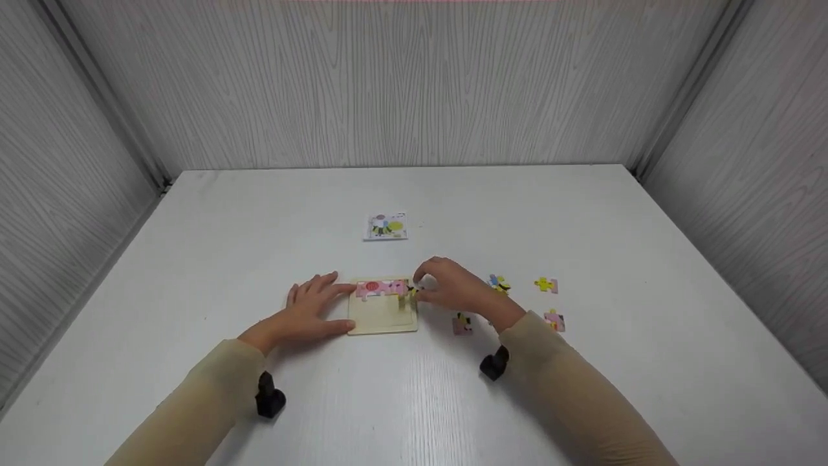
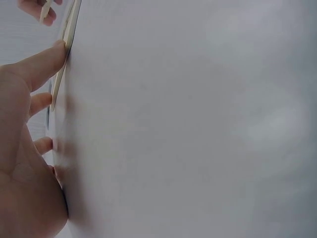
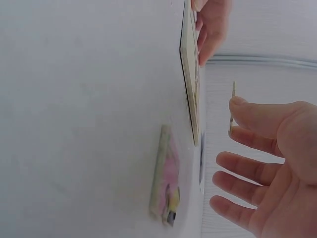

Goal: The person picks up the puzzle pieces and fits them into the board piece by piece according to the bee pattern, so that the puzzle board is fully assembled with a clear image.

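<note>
A pale wooden puzzle tray (image 1: 375, 318) lies on the table, with joined pink jigsaw pieces (image 1: 387, 288) along its far side. My left hand (image 1: 310, 312) rests at the tray's left edge, fingers spread; its thumb (image 2: 42, 67) touches the rim in the left wrist view. Over the tray's far right corner, my right hand (image 1: 456, 288) pinches a jigsaw piece (image 1: 413, 291) between thumb and index finger. The right wrist view shows that thin piece (image 3: 232, 116) edge-on, raised above the tray (image 3: 189, 79), the other fingers held apart.
Loose jigsaw pieces lie to the right: a pink and black one (image 1: 462, 325), a blue and yellow one (image 1: 498, 283), a yellow one (image 1: 545, 285) and a pink one (image 1: 554, 320). A small bee picture card (image 1: 386, 226) lies beyond the tray. Wood-grain walls (image 1: 401, 84) enclose the table.
</note>
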`<control>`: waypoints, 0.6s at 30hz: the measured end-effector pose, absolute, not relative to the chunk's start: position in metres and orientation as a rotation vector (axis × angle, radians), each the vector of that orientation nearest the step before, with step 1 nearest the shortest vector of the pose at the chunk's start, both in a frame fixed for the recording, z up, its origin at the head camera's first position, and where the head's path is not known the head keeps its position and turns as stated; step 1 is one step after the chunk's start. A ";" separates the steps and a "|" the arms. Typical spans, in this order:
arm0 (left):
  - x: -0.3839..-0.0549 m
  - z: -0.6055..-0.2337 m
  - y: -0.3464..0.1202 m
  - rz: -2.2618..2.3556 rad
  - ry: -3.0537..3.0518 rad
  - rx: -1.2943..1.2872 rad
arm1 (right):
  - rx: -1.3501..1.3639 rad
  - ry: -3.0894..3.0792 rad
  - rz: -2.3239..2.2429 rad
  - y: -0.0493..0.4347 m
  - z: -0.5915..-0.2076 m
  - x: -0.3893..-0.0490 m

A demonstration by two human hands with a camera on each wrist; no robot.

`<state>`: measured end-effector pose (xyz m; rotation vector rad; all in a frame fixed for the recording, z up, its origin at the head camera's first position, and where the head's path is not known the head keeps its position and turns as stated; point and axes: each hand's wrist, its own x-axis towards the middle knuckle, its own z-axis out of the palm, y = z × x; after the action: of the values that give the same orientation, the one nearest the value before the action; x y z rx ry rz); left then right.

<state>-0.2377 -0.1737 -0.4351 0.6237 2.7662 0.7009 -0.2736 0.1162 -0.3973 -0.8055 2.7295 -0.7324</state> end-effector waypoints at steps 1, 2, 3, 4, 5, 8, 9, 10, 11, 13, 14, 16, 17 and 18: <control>-0.238 -0.435 -0.174 0.703 2.766 0.626 | -0.806 2.726 -0.731 0.115 -0.397 -0.273; -0.238 -0.435 -0.174 0.704 2.768 0.627 | -0.814 2.724 -0.732 0.114 -0.397 -0.273; -0.238 -0.435 -0.174 0.710 2.768 0.627 | -0.836 2.723 -0.736 0.113 -0.398 -0.273; -0.238 -0.435 -0.174 0.719 2.768 0.632 | -0.859 2.722 -0.738 0.112 -0.398 -0.273; -0.238 -0.435 -0.174 0.727 2.769 0.636 | -0.881 2.722 -0.739 0.112 -0.398 -0.273; -0.239 -0.436 -0.175 0.751 2.770 0.652 | -0.942 2.718 -0.738 0.109 -0.399 -0.272; -0.239 -0.436 -0.175 0.757 2.768 0.651 | -0.949 2.716 -0.736 0.108 -0.398 -0.272; -0.240 -0.436 -0.175 0.752 2.769 0.650 | -0.945 2.713 -0.735 0.106 -0.398 -0.272; -0.240 -0.437 -0.175 0.748 2.771 0.650 | -0.942 2.711 -0.734 0.105 -0.397 -0.271; -0.241 -0.437 -0.175 0.734 2.776 0.646 | -0.938 2.707 -0.726 0.101 -0.397 -0.270; -0.240 -0.437 -0.175 0.727 2.777 0.642 | -0.932 2.706 -0.720 0.099 -0.397 -0.270; -0.240 -0.437 -0.174 0.709 2.777 0.631 | -0.921 2.701 -0.699 0.095 -0.397 -0.269; -0.240 -0.436 -0.174 0.705 2.776 0.625 | -0.922 2.700 -0.679 0.093 -0.398 -0.268; -0.239 -0.436 -0.173 0.702 2.773 0.618 | -0.919 2.699 -0.665 0.092 -0.398 -0.267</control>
<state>-0.2392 -0.1733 -0.4362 0.6178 2.7727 0.7019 -0.2675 0.0917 -0.3979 -0.9186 2.6989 -0.6646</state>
